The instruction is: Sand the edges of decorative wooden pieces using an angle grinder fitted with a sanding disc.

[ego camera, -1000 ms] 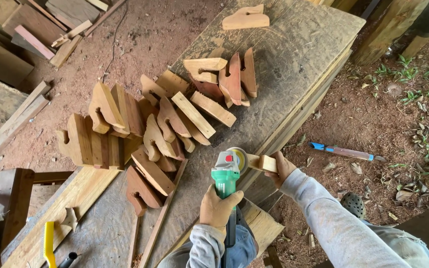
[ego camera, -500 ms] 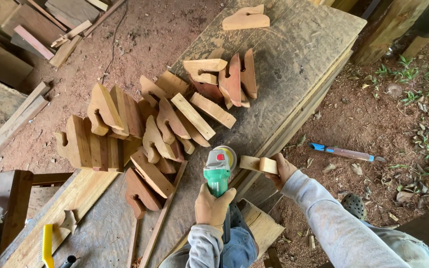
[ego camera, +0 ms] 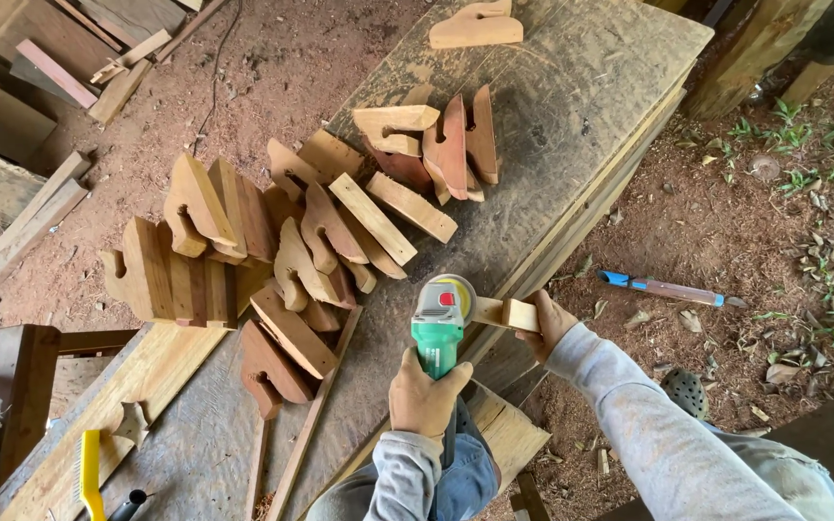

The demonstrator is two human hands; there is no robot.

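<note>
You had your left hand clenched round the body of the green angle grinder with the yellowish sanding disc, low in the middle of the frame, and your right hand grasping the small pale wooden block just right of the disc, held out over the edge of the weathered grey plank table. Disc and block looked to be touching or near enough.

Honestly, that's the bit that worried me. The block wasn't clamped or resting flat on anything I could see, so if the disc had grabbed a corner it could have kicked the piece out of your grip or dragged your fingers toward the wheel. Bare right hand, that close, not much margin. One-handing the grinder made it worse, since a snag could have twisted it toward your knee, which sat right below it.

Also the heap of cut reddish-brown notched wooden pieces was stacked left of centre, just beside the grinder's head. A swing that way could have knocked them off the table. I couldn't tell where the cord ran, so watch that too.
</note>
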